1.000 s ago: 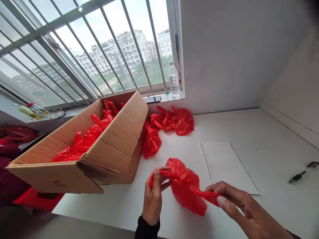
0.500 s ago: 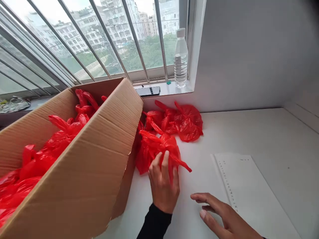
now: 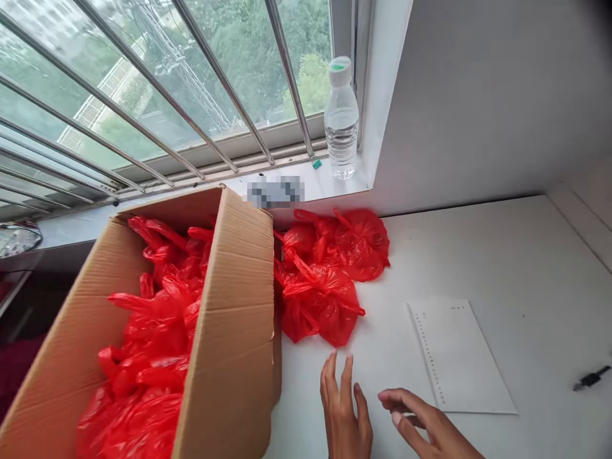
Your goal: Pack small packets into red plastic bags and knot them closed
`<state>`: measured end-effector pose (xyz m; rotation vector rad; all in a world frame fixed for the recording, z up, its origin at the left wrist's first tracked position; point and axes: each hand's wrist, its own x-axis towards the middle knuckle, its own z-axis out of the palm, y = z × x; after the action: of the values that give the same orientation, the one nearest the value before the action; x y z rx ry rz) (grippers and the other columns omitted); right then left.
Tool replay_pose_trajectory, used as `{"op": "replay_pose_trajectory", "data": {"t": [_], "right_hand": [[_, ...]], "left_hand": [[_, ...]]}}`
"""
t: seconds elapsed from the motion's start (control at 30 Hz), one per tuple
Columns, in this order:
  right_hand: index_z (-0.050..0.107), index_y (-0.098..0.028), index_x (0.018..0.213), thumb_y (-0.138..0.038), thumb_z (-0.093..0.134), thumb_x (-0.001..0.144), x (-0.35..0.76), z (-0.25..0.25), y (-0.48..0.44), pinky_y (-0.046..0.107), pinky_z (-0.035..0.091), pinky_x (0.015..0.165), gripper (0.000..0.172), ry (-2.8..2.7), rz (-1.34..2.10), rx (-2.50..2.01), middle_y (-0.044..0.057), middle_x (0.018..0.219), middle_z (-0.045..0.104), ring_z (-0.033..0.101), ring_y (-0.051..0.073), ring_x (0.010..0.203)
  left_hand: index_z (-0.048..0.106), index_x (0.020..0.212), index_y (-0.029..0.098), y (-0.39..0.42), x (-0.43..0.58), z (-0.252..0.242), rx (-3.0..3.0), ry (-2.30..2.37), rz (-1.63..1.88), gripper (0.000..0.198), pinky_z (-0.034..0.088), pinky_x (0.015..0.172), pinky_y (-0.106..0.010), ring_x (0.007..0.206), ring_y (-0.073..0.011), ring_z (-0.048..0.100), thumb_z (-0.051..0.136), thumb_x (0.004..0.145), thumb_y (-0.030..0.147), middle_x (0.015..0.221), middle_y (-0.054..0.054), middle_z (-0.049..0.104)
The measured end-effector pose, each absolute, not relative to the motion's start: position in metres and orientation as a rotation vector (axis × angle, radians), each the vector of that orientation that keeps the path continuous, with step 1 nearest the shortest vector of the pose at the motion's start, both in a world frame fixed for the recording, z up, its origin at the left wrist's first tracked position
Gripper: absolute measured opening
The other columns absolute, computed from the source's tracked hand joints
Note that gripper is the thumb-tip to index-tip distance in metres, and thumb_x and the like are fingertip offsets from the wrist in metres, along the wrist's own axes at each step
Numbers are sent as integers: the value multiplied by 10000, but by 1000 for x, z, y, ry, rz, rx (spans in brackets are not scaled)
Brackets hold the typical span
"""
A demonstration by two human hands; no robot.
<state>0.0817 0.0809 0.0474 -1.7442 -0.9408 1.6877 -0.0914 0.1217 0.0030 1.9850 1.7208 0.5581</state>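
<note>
Several knotted red plastic bags (image 3: 335,305) lie bunched on the white table (image 3: 382,338), against the wall and beside a cardboard box. Just in front of the nearest bag is my left hand (image 3: 345,408), fingers stretched and apart, touching no bag. My right hand (image 3: 425,421) hovers to its right near a notebook, holding nothing, its thumb and fingers spread. More knotted red bags (image 3: 157,331) fill the open cardboard box (image 3: 241,325) on the left. What the bags contain cannot be made out.
The white notebook (image 3: 461,357) lies on the table to the right, with a small black object (image 3: 591,378) farther right. A water bottle (image 3: 342,121) stands on the window sill (image 3: 361,182), near a blurred-out item (image 3: 275,191). Metal bars (image 3: 224,83) cross the window.
My left hand has let go of the nearest red bag and drawn back toward me. The bag stays on the table. The view has tilted down and shows more of the box's inside.
</note>
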Motion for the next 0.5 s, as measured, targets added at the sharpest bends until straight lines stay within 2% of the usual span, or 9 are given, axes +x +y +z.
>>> {"op": "replay_pose_trajectory", "data": {"t": [0.17, 0.3, 0.4, 0.5], "right_hand": [[684, -283, 1107, -669, 447, 941, 88, 88, 86, 349, 549, 884, 482, -899, 1566, -1764, 75, 1156, 736, 690, 241, 1083], [672, -231, 1160, -616, 501, 949, 86, 87, 70, 399, 501, 999, 471, -749, 1437, -1726, 96, 1125, 733, 674, 255, 1130], [691, -186, 1100, -616, 564, 906, 58, 65, 20, 418, 544, 924, 488, -340, 1160, -1775, 99, 958, 749, 713, 260, 959], [696, -188, 1041, -597, 609, 865, -3, 49, -55, 400, 572, 830, 453, 9, 922, -1794, 81, 898, 743, 712, 238, 845]], "left_hand": [[683, 1273, 200, 93, -148, 14, 1690, 1685, 470, 442, 484, 1042, -535, 1235, -322, 600, 372, 965, 263, 1296, -164, 647], [731, 1153, 187, 103, -181, 16, 1696, 1485, 397, 415, 561, 933, -486, 1050, -300, 692, 378, 946, 255, 1084, -139, 740], [730, 1135, 183, 100, -215, 18, 1731, 1285, 281, 395, 566, 931, -433, 1016, -272, 707, 391, 948, 263, 1054, -124, 750], [711, 1167, 160, 96, -260, 18, 1777, 1094, 120, 378, 535, 989, -393, 1074, -257, 691, 428, 943, 270, 1128, -129, 735]]}}
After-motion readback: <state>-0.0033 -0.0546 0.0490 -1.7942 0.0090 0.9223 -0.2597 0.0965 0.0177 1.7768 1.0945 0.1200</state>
